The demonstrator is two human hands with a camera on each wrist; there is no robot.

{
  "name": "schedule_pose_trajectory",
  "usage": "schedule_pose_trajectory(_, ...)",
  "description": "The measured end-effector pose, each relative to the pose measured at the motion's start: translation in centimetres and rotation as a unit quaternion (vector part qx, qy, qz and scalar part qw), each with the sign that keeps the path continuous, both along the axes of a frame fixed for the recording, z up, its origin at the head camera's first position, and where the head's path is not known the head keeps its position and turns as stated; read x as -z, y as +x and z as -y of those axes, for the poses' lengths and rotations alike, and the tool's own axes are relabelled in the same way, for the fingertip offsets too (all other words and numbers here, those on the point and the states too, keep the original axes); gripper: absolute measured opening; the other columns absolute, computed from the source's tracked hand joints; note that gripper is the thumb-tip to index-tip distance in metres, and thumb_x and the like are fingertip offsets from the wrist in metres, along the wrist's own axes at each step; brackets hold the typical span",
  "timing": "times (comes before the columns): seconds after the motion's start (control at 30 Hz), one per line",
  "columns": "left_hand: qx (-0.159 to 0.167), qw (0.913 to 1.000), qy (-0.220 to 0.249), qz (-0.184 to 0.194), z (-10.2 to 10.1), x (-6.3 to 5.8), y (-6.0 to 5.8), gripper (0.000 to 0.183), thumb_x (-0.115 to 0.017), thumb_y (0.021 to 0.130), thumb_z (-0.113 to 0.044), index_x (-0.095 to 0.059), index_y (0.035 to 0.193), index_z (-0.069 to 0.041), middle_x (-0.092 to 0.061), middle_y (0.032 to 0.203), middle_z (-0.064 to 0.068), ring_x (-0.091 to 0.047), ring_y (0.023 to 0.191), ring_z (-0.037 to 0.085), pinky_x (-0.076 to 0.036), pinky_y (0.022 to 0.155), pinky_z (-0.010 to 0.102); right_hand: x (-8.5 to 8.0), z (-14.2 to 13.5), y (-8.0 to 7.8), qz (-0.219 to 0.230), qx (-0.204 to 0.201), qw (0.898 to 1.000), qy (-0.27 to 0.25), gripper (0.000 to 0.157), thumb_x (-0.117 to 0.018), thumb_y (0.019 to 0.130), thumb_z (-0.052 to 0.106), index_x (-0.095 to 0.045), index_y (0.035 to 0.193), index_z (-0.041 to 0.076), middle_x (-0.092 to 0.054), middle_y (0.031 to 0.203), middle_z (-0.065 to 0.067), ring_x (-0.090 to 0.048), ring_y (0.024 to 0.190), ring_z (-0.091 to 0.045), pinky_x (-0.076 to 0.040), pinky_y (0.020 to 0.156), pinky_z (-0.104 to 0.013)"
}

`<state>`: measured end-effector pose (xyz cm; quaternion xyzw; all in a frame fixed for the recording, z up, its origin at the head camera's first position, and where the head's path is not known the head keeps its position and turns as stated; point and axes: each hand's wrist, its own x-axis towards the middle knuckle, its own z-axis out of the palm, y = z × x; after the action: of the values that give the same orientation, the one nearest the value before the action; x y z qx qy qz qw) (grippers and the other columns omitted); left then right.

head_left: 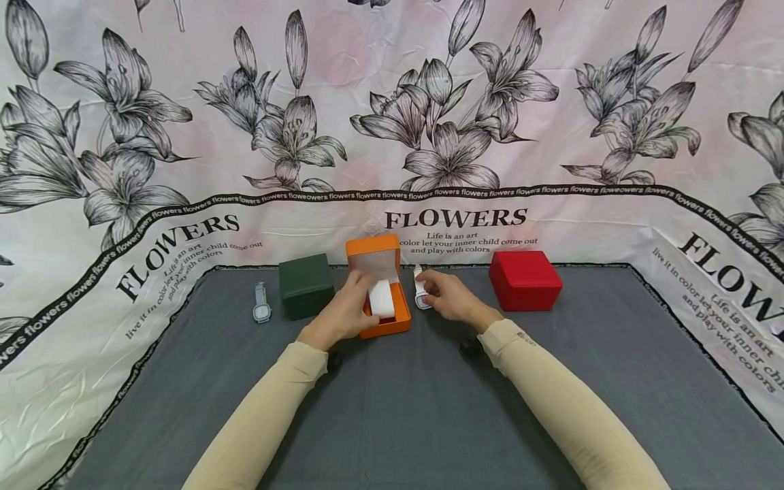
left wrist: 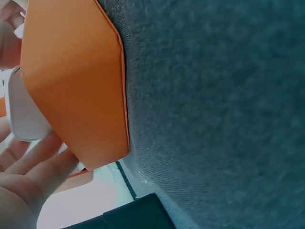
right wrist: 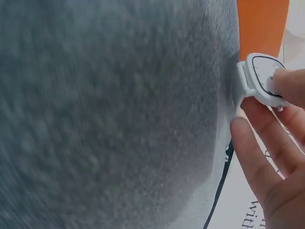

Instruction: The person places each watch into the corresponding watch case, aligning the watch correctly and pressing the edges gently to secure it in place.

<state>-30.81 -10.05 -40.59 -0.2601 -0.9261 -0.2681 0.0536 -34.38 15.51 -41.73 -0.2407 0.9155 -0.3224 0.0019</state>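
Note:
An orange watch box (head_left: 384, 328) stands with its lid raised at the middle back of the table. Inside it sits a white watch cushion (head_left: 382, 299). My left hand (head_left: 346, 309) reaches over the box's left wall, with its thumb and fingers at opposite ends of the cushion (left wrist: 27, 112). To the right of the box, my right hand (head_left: 452, 297) pinches a white wristwatch (head_left: 420, 289). The right wrist view shows the thumb on the face of this watch (right wrist: 263, 76) and fingers beneath it.
Left of the orange box stands a closed dark green box (head_left: 306, 286), with another light-coloured wristwatch (head_left: 260, 305) lying beside it. A closed red box (head_left: 525, 280) stands at the right. Behind them rises a flower-printed cloth (head_left: 361, 224) at the back edge of the grey tabletop (head_left: 392, 422).

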Motion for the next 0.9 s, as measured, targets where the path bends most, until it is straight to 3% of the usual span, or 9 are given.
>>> schedule_pose_trajectory(0.27,0.004,0.9901,0.139,-0.013,0.1,0.5,0.7,0.069,-0.078,0.071,-0.007,-0.047,0.133,-0.001,-0.036,0.131,0.014,-0.045,0.110,0.026,-0.049,0.091,0.039,-0.4,0.2,1.4,-0.035,-0.013,0.998,-0.049,0.036,-0.064,0.090,0.005,-0.057,0.125,0.004,-0.063,0.098,-0.009,-0.061,0.088,-0.021,-0.052,0.075,-0.037)
schedule_pose_trajectory(0.37,0.013,0.9788,0.203,0.025,-0.3,0.5,1.3,0.070,-0.078,0.072,-0.004,-0.046,0.134,-0.002,-0.040,0.130,0.013,-0.050,0.111,0.026,-0.049,0.092,0.037,-0.9,0.4,2.3,-0.041,-0.016,0.996,-0.075,0.036,-0.065,0.090,0.005,-0.058,0.125,0.005,-0.063,0.099,-0.008,-0.062,0.089,-0.021,-0.052,0.074,-0.036)
schedule_pose_trajectory(0.53,0.044,0.9470,0.300,0.105,-1.4,0.1,2.3,0.068,-0.076,0.074,0.003,-0.046,0.135,-0.005,-0.045,0.125,0.011,-0.059,0.105,0.027,-0.053,0.086,0.034,-1.6,0.7,4.0,-0.032,-0.014,0.990,-0.139,0.033,-0.063,0.090,0.002,-0.060,0.122,0.007,-0.065,0.102,-0.009,-0.063,0.087,-0.022,-0.054,0.071,-0.034)
schedule_pose_trajectory(0.63,0.055,0.9374,0.320,0.127,-1.9,-0.1,2.9,0.069,-0.074,0.075,0.006,-0.046,0.136,-0.006,-0.044,0.124,0.011,-0.060,0.101,0.027,-0.055,0.078,0.034,-1.9,0.8,4.9,-0.016,-0.010,0.983,-0.184,0.031,-0.062,0.091,0.000,-0.060,0.122,0.005,-0.065,0.104,-0.012,-0.063,0.087,-0.023,-0.055,0.068,-0.032)
schedule_pose_trajectory(0.77,0.058,0.9359,0.320,0.134,-2.4,-0.6,3.7,0.069,-0.071,0.076,0.006,-0.044,0.139,-0.004,-0.043,0.125,0.012,-0.060,0.100,0.027,-0.055,0.076,0.034,-2.5,0.8,6.0,-0.005,-0.002,0.971,-0.241,0.031,-0.061,0.091,-0.002,-0.059,0.122,-0.002,-0.064,0.103,-0.018,-0.063,0.086,-0.030,-0.055,0.068,-0.034)
schedule_pose_trajectory(0.9,0.067,0.9336,0.319,0.149,-2.7,-1.9,4.9,0.068,-0.068,0.077,0.008,-0.042,0.139,0.001,-0.042,0.128,0.018,-0.059,0.099,0.032,-0.054,0.078,0.036,-4.2,1.0,7.4,0.007,-0.003,0.960,-0.281,0.029,-0.059,0.090,-0.006,-0.058,0.119,-0.009,-0.063,0.102,-0.024,-0.062,0.082,-0.038,-0.056,0.066,-0.034)
